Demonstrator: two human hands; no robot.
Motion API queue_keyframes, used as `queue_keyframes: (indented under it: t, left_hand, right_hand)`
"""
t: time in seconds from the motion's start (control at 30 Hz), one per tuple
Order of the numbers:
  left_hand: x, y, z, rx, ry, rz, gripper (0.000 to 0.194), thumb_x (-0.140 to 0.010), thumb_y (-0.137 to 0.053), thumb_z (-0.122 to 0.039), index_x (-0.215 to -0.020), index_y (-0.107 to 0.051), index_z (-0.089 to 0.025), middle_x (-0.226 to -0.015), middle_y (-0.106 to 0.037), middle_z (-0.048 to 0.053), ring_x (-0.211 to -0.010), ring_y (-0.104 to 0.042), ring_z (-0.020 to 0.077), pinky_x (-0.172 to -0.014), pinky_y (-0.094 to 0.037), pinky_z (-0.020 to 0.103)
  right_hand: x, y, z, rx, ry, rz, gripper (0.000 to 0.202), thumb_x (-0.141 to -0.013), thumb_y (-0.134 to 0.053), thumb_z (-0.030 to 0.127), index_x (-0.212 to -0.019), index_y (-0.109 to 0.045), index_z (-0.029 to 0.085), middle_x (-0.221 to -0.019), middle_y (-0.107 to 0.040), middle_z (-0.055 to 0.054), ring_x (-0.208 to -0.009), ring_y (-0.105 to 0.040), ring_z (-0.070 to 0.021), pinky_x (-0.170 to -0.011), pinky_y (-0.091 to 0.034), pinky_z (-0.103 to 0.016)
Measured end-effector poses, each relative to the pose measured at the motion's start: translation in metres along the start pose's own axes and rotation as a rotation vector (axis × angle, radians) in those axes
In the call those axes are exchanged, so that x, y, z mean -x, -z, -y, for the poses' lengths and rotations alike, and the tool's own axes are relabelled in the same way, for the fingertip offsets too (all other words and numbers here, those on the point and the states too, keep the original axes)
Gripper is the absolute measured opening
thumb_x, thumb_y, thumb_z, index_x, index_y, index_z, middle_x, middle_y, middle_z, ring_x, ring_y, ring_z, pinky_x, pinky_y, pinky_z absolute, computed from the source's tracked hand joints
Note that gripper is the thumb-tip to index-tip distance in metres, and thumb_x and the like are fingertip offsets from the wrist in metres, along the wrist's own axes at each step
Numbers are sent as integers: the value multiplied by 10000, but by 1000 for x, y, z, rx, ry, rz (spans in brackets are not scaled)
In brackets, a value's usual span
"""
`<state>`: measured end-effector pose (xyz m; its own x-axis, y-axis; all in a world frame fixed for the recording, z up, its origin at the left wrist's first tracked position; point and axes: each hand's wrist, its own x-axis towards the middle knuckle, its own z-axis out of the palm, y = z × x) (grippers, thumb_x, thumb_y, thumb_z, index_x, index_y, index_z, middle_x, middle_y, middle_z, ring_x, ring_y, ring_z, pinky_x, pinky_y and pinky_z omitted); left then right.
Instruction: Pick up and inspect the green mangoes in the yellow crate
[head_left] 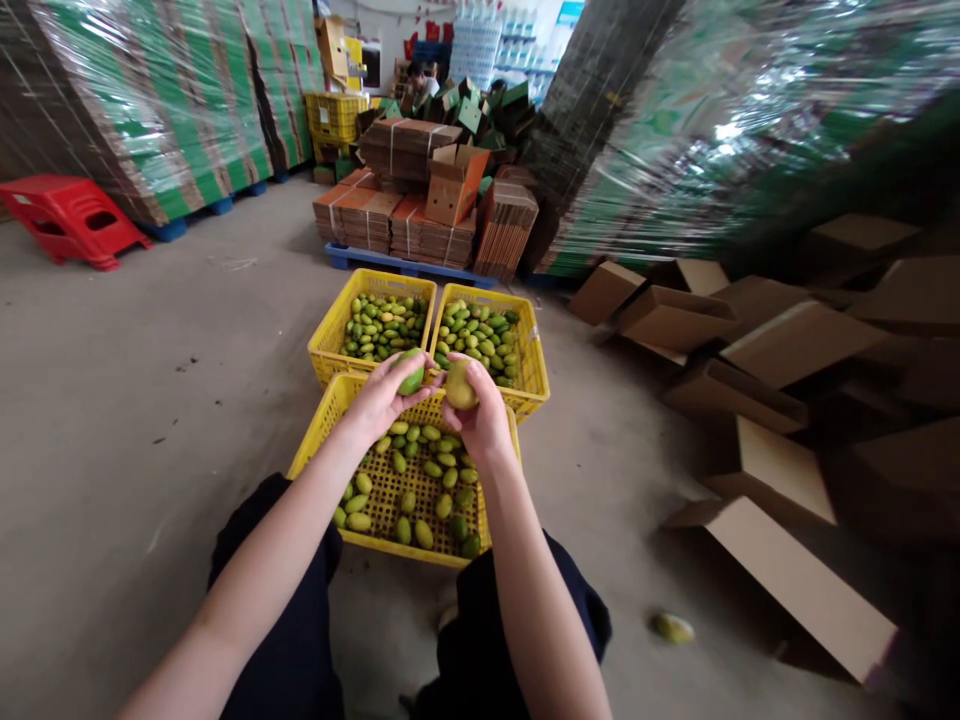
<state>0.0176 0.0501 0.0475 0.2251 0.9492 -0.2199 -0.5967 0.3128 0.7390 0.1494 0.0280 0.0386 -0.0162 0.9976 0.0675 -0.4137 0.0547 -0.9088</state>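
Observation:
In my left hand (384,398) I hold a green mango (411,372), the fingers curled around its side. A yellower mango (461,385) is gripped in my right hand (482,410), close beside the first. Both hands are raised over the far part of the near yellow crate (405,549), whose perforated floor shows between scattered mangoes (424,534). Just beyond my hands stand two more yellow crates, the left one (321,352) and the right one (537,385), each holding a thick layer of green and yellowish mangoes.
Open cardboard boxes (780,440) lie heaped on the right, with one loose mango (672,628) on the floor. Flattened cartons (431,235) sit on a blue pallet (375,258) ahead. Wrapped green stacks (172,100) and a red stool (71,215) are left. A person (424,82) is at the back.

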Motion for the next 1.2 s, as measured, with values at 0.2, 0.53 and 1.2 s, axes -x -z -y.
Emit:
queue_keyframes:
  t: [0.2, 0.53, 1.2]
  left_hand:
    - [1, 0, -1, -67, -72, -56, 183, -741, -701, -284, -847, -608, -168, -825, -724, 47, -459, -585, 64, -418, -470, 150]
    - [-8, 4, -2, 192, -66, -141, 207, -792, -523, -310, -718, -619, -142, -640, -640, 21, -455, -536, 73, -394, -388, 162]
    - [-17, -15, 55, 608, -117, -87, 383, -822, -403, -230, -996, -726, -121, -1124, -715, 110, -1237, -563, 222, -1057, -438, 336]
  right_hand:
    - [0, 1, -4, -74, 19, -25, 248, -759, -619, 442, -804, -480, 242, -743, -578, 31, -495, -473, -84, -402, -372, -208]
    - [-5, -2, -15, -170, -49, -62, 255, -829, -541, 431, -855, -656, 205, -730, -678, -16, -549, -573, -125, -464, -440, -236]
    - [-18, 0, -35, -813, 6, -389, 111, -755, -552, 167, -739, -663, 168, -779, -712, -16, -842, -666, -128, -977, -487, -292]
